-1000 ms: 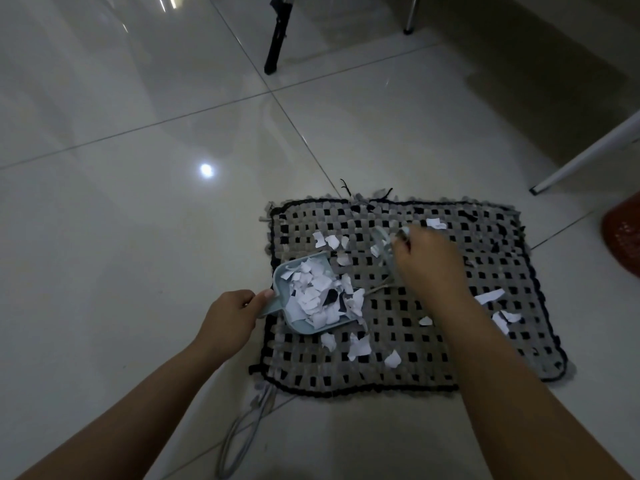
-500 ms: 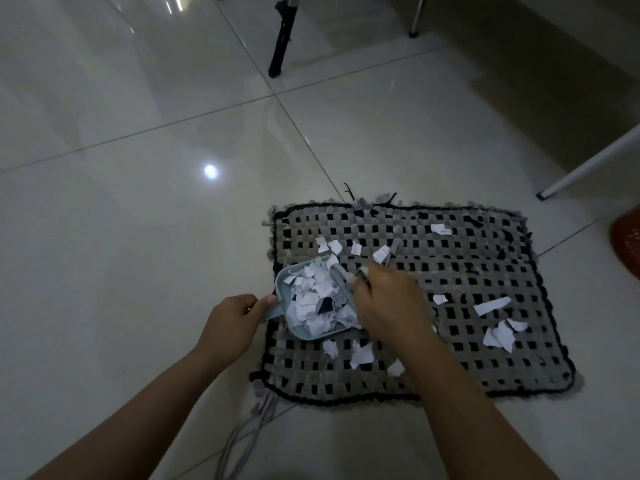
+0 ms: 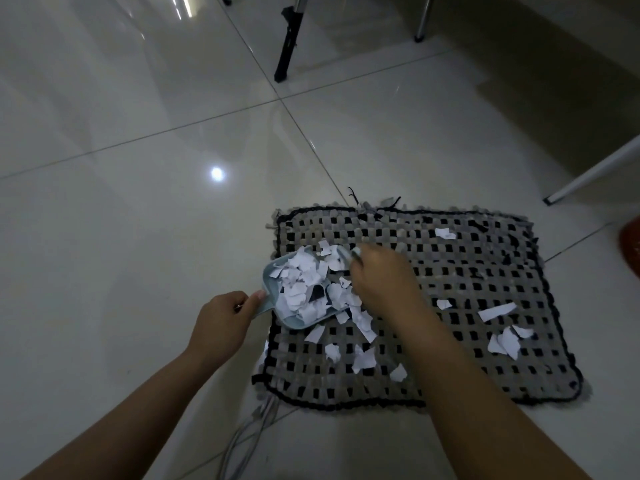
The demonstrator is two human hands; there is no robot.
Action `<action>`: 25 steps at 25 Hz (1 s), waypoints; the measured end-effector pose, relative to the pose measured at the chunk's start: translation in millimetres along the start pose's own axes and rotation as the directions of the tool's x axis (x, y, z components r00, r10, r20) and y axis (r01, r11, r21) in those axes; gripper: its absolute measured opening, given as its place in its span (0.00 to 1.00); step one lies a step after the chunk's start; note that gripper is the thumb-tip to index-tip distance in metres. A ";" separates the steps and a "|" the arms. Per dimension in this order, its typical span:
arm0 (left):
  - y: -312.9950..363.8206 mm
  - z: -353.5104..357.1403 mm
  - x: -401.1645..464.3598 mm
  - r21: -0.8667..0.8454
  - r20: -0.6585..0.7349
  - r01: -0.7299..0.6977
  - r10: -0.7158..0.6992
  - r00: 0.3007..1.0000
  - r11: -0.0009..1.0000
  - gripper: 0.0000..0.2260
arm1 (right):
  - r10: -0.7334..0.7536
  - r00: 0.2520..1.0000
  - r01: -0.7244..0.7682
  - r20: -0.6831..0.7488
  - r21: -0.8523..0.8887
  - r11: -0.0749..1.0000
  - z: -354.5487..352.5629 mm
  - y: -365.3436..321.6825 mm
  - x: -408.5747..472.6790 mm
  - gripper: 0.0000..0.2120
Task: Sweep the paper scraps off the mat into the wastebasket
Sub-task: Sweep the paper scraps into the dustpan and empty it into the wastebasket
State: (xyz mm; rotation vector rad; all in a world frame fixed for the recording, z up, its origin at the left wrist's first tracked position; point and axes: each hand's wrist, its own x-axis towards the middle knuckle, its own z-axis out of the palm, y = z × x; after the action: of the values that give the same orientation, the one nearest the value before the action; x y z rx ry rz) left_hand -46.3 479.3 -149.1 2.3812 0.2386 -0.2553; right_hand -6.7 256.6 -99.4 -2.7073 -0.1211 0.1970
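A grey-and-black woven mat (image 3: 450, 375) lies on the tiled floor. My left hand (image 3: 221, 317) grips the handle of a pale blue dustpan (image 3: 277, 271) resting on the mat's left edge, heaped with white paper scraps (image 3: 304, 289). My right hand (image 3: 381, 275) is closed on a small brush (image 3: 355, 253) at the pan's mouth; its bristles are hidden by the hand. Loose scraps (image 3: 360, 358) lie just in front of the pan, and more scraps (image 3: 502, 341) sit on the mat's right side. An orange-red wastebasket (image 3: 630, 247) shows only its rim at the right edge.
A black tripod leg (image 3: 289, 46) and a metal chair leg (image 3: 422, 19) stand on the floor beyond the mat. A white slanted furniture leg (image 3: 595, 171) reaches the floor at the right. A grey cable (image 3: 246, 434) runs from under the mat's near left corner.
My right hand swept the brush from the mat's middle leftward to the dustpan mouth, pushing scraps in. The dustpan stayed at the left edge.
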 end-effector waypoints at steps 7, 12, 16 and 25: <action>-4.6 -7.6 5.6 0.029 0.045 -0.008 0.007 0.999 1.000 0.22 | 0.079 0.996 -0.070 -0.038 0.188 0.980 -16.7 -1.1 -14.8 0.21; -3.4 -11.4 8.3 0.037 0.079 -0.025 0.022 0.997 0.999 0.22 | 0.096 0.991 -0.087 -0.091 0.098 0.991 -22.2 1.7 13.2 0.15; -4.1 -11.6 8.3 0.026 0.088 -0.033 0.031 0.996 0.999 0.22 | -0.041 0.995 0.042 0.086 -0.019 0.999 -14.0 -18.9 28.6 0.12; -13.6 -18.1 14.5 0.010 0.163 -0.069 0.067 0.984 0.998 0.22 | 0.189 0.973 -0.160 -0.131 0.201 0.966 -15.8 -16.6 -29.0 0.21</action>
State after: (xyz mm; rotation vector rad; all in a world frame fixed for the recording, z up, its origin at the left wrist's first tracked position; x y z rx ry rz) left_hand -33.5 502.9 -148.4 2.3640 0.0786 -0.4188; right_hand -33.8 262.0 -74.8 -2.5300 0.1741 0.0530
